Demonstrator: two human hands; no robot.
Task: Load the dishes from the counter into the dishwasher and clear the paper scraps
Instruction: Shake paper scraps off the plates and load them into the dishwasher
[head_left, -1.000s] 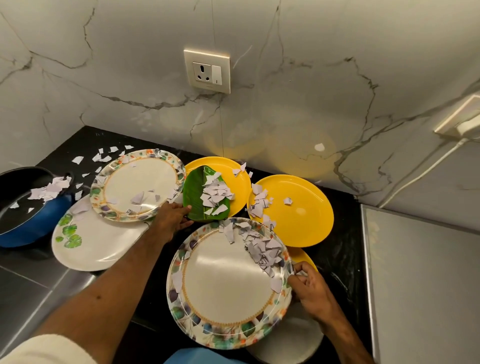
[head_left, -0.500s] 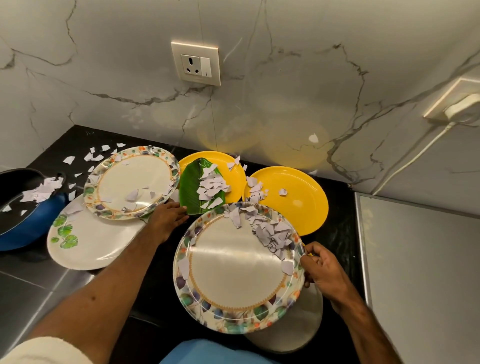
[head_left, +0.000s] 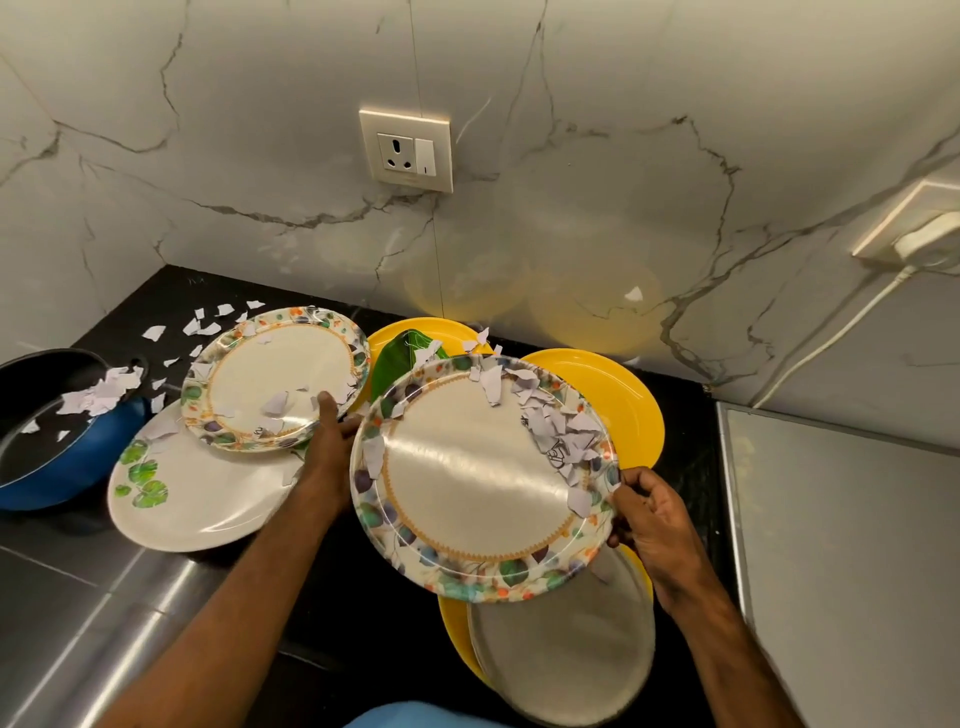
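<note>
Plates crowded the black desk (head_left: 156, 296) below the marble wall. The right hand (head_left: 657, 519) gripped the right rim of a floral-rimmed plate (head_left: 467, 488), holding it over a steel plate (head_left: 566, 649) at the desk's front edge. Torn paper scraps (head_left: 556, 431) were heaped on its far right side. The left hand (head_left: 330, 441), thumb on top, gripped the near rim of a second floral plate (head_left: 280, 374), which overlapped a white leaf-print plate (head_left: 208, 499). At the left edge a blue pan (head_left: 78, 467) held more scraps, and a yellow plate (head_left: 623, 405) lay near the back edge.

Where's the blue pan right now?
The blue pan sits at the far left of the head view on the counter, just left of the white plate with green leaves, with paper scraps inside.
</note>
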